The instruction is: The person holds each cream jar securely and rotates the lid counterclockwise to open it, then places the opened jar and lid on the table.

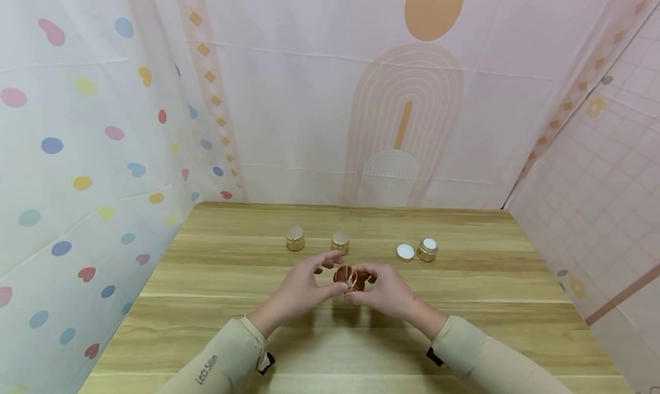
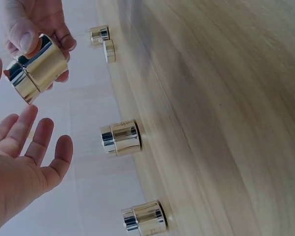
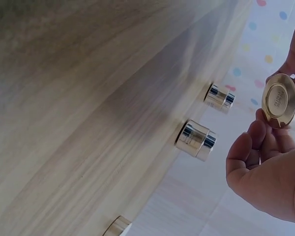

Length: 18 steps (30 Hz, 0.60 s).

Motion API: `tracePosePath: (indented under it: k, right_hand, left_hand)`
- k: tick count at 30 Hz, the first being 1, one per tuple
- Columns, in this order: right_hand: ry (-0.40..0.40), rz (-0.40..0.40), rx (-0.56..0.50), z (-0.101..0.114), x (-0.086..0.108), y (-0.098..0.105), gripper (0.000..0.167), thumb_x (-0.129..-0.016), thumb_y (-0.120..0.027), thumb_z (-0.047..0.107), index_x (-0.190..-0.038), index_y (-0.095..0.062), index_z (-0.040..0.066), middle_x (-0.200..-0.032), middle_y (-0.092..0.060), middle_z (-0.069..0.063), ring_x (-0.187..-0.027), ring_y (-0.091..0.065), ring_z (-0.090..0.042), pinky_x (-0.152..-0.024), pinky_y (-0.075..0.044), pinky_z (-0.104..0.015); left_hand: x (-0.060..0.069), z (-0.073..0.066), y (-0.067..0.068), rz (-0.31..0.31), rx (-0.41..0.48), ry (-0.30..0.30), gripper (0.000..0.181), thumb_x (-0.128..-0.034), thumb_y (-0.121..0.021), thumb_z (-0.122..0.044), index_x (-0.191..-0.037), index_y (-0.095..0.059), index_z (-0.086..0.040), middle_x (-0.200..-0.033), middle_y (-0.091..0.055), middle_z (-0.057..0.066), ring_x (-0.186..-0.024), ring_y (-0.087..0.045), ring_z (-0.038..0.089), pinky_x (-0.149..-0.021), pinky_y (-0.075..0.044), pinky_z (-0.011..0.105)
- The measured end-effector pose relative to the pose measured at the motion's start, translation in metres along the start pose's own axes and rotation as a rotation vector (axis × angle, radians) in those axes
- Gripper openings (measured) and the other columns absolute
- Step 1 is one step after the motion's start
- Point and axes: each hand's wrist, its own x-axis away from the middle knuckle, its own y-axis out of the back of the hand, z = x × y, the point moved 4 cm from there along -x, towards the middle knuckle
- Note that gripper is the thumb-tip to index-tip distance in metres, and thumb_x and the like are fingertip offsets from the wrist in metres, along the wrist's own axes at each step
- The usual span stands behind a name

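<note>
By the fingers of the right hand (image 1: 388, 291), a shiny gold, cylinder-shaped jar (image 2: 48, 66) is pinched; the thumb is laid on its side and the other fingers are placed behind. The fingers of the left hand (image 1: 308, 284) are spread apart and curved loosely near the shorter end of the jar; no closed grip is made by them, and whether the end is touched by the thumb cannot be told with certainty.

The jar is held tilted above the wooden counter (image 1: 216, 302). Because it is smooth and supported mainly by one hand, it could be turned or lost from the pinch if the end were pushed unevenly.

Farther out, a closed gold jar (image 1: 340, 243) is seen just behind the left fingertips; it could be knocked by a careless reach. Another closed gold jar (image 1: 295, 239) is placed to its left, with less risk. On the right, an open gold jar with white top (image 1: 427, 250) is set beside a round white-lined lid (image 1: 405, 252); by a sweeping right wrist, both could be disturbed.
</note>
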Motion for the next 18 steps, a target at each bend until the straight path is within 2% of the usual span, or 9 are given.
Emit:
tracePosePath:
  k: [4, 11, 14, 18]
  right_hand:
    - [-0.011, 0.004, -0.022, -0.0018, -0.0003, 0.0001, 0.037, -0.086, -0.090, 0.024, -0.121, -0.077, 0.017, -0.103, -0.077, 0.005, -0.093, -0.065, -0.009, -0.086, -0.061, -0.038]
    - [-0.018, 0.008, -0.026, -0.0024, -0.0008, -0.0011, 0.036, -0.085, -0.092, 0.024, -0.117, -0.078, 0.017, -0.098, -0.075, 0.006, -0.090, -0.064, -0.009, -0.080, -0.056, -0.026]
    - [-0.019, 0.012, -0.021, -0.0028, -0.0008, -0.0020, 0.038, -0.084, -0.092, 0.024, -0.118, -0.077, 0.017, -0.100, -0.075, 0.006, -0.090, -0.064, -0.010, -0.079, -0.056, -0.025]
    - [-0.016, 0.012, 0.020, -0.0040, -0.0002, -0.0033, 0.039, -0.084, -0.092, 0.025, -0.119, -0.077, 0.018, -0.101, -0.076, 0.008, -0.090, -0.063, -0.008, -0.083, -0.059, -0.032]
  left_hand:
    - [-0.0002, -0.0007, 0.0011, 0.007, 0.025, -0.019, 0.067, -0.0915, -0.087, -0.023, -0.151, -0.058, -0.014, -0.136, -0.075, 0.004, -0.127, -0.067, 0.031, -0.109, -0.053, 0.056]
    - [0.0002, 0.0001, 0.0005, -0.004, -0.003, -0.026, 0.064, -0.0912, -0.086, -0.019, -0.149, -0.060, -0.012, -0.132, -0.077, 0.002, -0.124, -0.069, 0.031, -0.108, -0.054, 0.051]
    - [0.0011, 0.0006, -0.0008, -0.008, -0.001, -0.021, 0.062, -0.0914, -0.086, -0.019, -0.148, -0.061, -0.011, -0.130, -0.077, 0.002, -0.121, -0.069, 0.029, -0.107, -0.054, 0.051]
    - [0.0023, -0.0001, -0.0030, -0.003, -0.018, -0.007, 0.060, -0.0920, -0.086, -0.022, -0.147, -0.062, -0.012, -0.130, -0.075, 0.001, -0.119, -0.068, 0.026, -0.101, -0.055, 0.047]
